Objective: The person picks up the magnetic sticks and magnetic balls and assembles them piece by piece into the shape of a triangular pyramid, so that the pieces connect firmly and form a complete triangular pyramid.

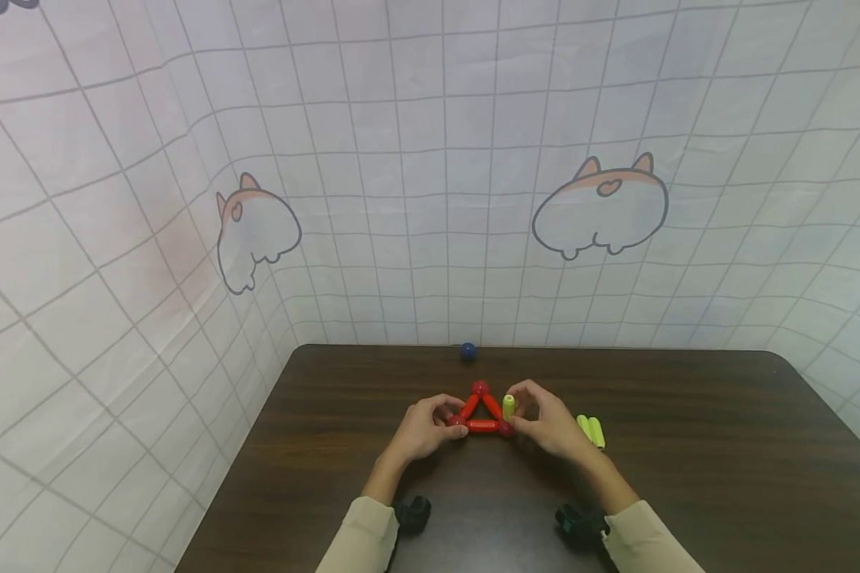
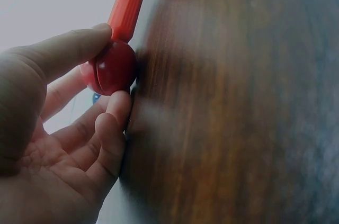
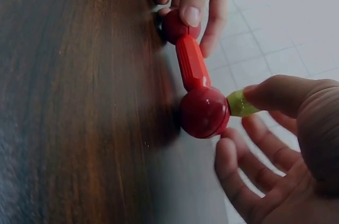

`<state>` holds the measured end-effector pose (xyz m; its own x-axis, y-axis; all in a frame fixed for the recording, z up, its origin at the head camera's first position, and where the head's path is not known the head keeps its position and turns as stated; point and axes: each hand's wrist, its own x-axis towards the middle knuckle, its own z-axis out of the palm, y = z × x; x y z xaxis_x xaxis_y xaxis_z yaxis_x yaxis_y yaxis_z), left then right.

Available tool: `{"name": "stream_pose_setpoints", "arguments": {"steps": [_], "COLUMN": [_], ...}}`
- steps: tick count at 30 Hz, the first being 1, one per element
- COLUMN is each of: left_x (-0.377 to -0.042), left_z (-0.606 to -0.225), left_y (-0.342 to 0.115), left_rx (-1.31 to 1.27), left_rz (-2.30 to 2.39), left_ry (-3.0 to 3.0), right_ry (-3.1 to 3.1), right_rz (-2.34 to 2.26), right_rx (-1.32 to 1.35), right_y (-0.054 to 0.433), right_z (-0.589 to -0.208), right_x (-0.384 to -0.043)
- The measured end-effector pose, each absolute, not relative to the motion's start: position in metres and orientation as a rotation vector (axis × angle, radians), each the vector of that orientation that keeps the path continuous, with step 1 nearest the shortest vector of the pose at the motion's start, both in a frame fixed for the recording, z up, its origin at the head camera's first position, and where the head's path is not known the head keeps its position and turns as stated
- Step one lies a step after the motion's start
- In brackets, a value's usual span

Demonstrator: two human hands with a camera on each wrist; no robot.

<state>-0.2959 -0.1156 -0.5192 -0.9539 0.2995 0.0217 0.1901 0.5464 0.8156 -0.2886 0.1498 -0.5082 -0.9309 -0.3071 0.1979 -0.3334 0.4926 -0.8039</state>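
Observation:
A flat triangle of red rods [image 1: 482, 426] and red balls lies on the dark table [image 1: 315, 477], one ball at each corner. My left hand [image 1: 424, 430] holds the left corner ball [image 2: 115, 68] between thumb and fingers. With my right hand [image 1: 548, 422] I pinch a yellow-green rod [image 1: 509, 407], which stands upright on the right corner ball [image 3: 205, 113]. In the right wrist view the rod's end meets that ball; whether it is fixed there I cannot tell. The far corner ball [image 1: 480, 387] is touched by neither hand.
Two more yellow-green rods [image 1: 591, 431] lie side by side, just right of my right hand. A blue ball [image 1: 468, 351] sits at the table's far edge. Behind the table hangs a white gridded cloth [image 1: 416, 199] with cartoon animals.

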Motion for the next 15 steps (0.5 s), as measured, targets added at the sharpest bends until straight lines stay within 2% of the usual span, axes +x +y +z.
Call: {"name": "stream_pose_setpoints", "arguments": {"steps": [15], "left_x": [-0.2962], "left_z": [-0.5195], "left_y": [-0.1172], "left_rx": [0.492], "left_rz": [1.331], "left_ry": [2.658], "right_ry": [-2.86], "right_rz": [1.409], "right_rx": [0.796], "right_y": [0.1562], "right_z": [-0.5031], "right_x": [-0.2844]}}
